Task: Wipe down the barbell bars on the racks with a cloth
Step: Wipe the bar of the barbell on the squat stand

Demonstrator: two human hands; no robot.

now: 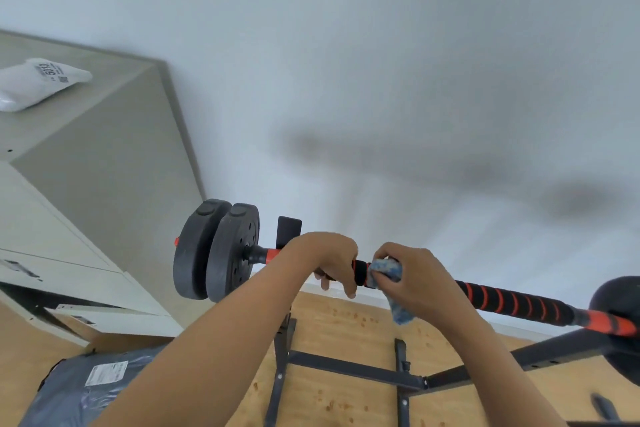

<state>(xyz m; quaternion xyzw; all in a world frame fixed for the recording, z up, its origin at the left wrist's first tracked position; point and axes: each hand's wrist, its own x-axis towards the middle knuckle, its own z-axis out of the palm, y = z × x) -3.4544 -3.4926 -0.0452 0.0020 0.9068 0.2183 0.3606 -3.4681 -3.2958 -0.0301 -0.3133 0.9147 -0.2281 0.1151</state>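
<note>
A pale wall [381, 80] meets a speckled wooden floor [346, 322], with a grey cabinet [104, 166] at left. The barbell bar [512, 300] (black foam, orange spiral stripes) lies across a dark metal rack [346, 368], with round black plates [235, 253] at its end. The left hand [329, 260] curls its fingers over the bar. Just beside it, the right hand [412, 274] wraps a crumpled blue cloth [388, 270] around the bar.

One bar [512, 302], mid-frame. Two plates [194, 250] [232, 253] left of centre; third plate [620, 293] part-seen, right edge. One cloth [389, 269]. Two hands: left hand [329, 258], right hand [415, 274]. One rack [356, 369], lower centre. Two parcels: white parcel [38, 81] upper left, grey parcel [69, 388] lower left. One cabinet [104, 156], left.
</note>
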